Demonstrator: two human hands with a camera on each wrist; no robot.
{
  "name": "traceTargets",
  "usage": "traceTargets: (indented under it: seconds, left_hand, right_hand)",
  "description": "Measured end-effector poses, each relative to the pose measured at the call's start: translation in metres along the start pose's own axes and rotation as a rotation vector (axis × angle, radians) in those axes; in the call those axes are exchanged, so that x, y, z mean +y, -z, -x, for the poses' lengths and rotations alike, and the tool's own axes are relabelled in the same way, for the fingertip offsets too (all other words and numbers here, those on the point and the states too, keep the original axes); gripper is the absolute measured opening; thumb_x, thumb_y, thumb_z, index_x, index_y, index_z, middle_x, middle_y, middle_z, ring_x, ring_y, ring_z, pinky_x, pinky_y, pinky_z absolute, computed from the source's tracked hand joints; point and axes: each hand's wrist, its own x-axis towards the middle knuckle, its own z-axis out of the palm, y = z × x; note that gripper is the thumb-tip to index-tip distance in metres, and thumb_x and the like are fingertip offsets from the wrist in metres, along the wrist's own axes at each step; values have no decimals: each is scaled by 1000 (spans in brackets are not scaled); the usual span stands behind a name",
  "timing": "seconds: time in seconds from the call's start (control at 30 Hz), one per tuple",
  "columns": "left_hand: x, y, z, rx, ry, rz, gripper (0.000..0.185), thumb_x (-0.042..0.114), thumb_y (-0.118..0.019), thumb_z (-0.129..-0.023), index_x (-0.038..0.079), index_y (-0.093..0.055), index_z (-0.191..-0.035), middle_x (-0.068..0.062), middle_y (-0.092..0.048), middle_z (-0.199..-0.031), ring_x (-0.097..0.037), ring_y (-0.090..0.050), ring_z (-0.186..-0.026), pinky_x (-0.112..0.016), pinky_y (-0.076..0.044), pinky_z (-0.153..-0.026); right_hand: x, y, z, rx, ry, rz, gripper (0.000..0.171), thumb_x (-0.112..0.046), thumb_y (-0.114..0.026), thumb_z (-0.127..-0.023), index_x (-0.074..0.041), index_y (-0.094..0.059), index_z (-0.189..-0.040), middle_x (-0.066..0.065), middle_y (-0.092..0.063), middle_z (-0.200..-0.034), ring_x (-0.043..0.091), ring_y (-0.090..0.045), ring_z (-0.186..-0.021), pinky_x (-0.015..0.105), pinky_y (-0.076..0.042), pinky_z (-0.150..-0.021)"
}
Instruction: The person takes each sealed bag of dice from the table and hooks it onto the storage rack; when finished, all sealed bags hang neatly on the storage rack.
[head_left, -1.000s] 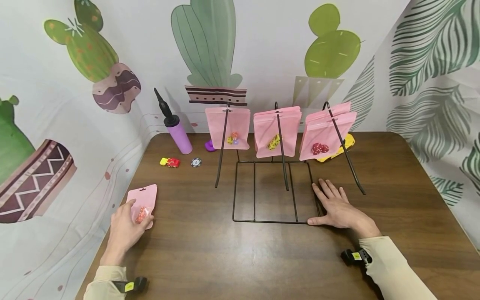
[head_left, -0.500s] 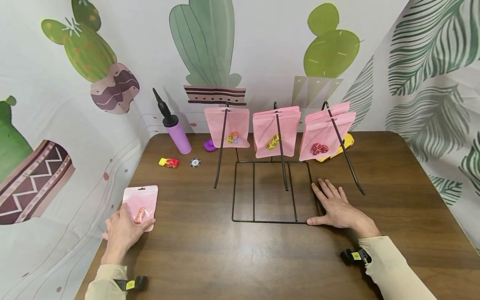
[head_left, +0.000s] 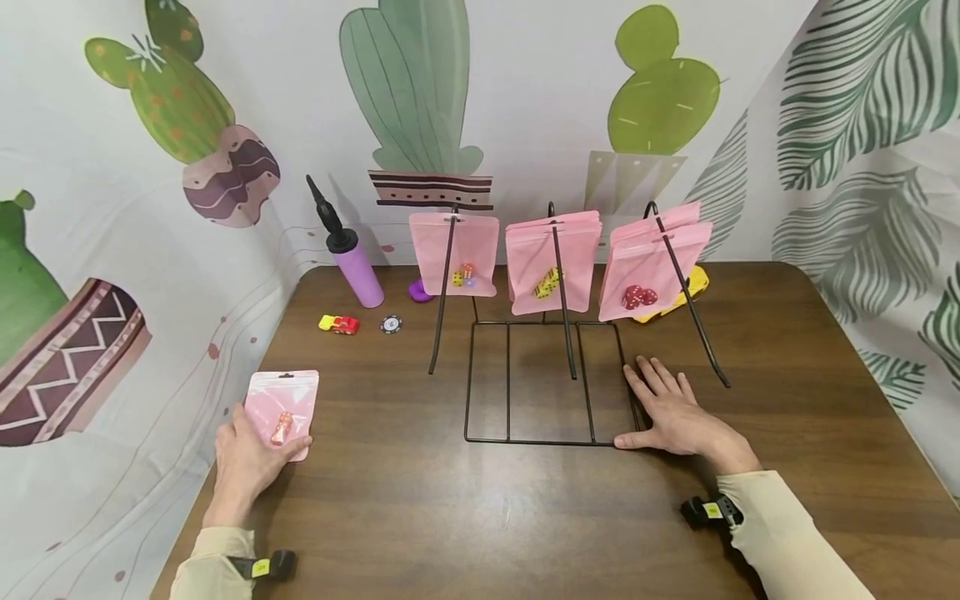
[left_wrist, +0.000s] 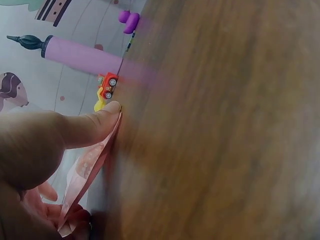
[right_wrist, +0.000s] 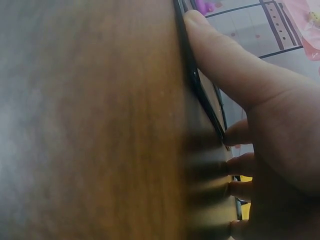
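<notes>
At the table's left side my left hand (head_left: 246, 460) holds a pink zip pouch (head_left: 262, 390) by its sides, thumb on the right edge and fingers at the left edge. Orange dice (head_left: 282, 427) show through the pouch's clear front. In the left wrist view the pouch (left_wrist: 86, 175) stands slanted between thumb and fingers, its lower part close over the wood. My right hand (head_left: 671, 421) lies with fingers spread at the right front corner of a black wire display rack (head_left: 540, 443). The right wrist view shows its thumb along the rack's base wire (right_wrist: 194, 75).
Pink pouches with dice (head_left: 431, 250) hang on the rack's three prongs, which jut forward over the base. Behind the left hand are a red-and-yellow toy car (head_left: 341, 324), a poker chip (head_left: 391, 323) and a purple hand pump (head_left: 358, 275). A yellow object (head_left: 693, 286) sits behind the rack.
My left fingers have shifted from the pouch's face to its left edge, and the pouch has turned slightly, its front more visible. The right hand stays in place.
</notes>
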Motion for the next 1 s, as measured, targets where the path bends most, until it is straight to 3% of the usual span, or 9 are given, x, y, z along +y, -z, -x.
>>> traceTargets:
  seconds: [0.23,0.47,0.73,1.0]
  left_hand:
    - [1,0,3,10,12,36,128,33,-88,-67,-12,-1,-149,-47,-21,-136,-61,-31,-119,-71,-32,-98]
    - [4,-2,5,136,-51,80,96,16,-86,-68,-9,-27,-140,-38,-32,-123,-52,-38,-109,-66,-41,-84]
    - [5,0,8,163,-33,92,97,17,-87,-69,-4,-29,-143,-35,-34,-124,-49,-38,-111,-65,-40,-85]
    - [6,0,12,204,-66,105,98,18,-87,-69,-3,-30,-146,-34,-37,-121,-48,-39,-109,-61,-40,-84]
  right_hand:
    - [0,1,0,2,1,-13,120,-69,-70,-72,3,-19,-153,31,-9,-158,50,-3,-145,73,-3,-109]
    - [0,2,1,6,3,-17,118,-69,-70,-73,3,-20,-153,31,-9,-158,50,-4,-145,73,-3,-109]
    - [-2,1,1,18,7,-9,118,-69,-70,-72,3,-21,-152,31,-10,-158,50,-5,-145,73,-5,-109]
    - [-1,0,0,18,6,10,120,-71,-68,-72,2,-20,-153,31,-10,-158,50,-6,-144,73,-6,-109]
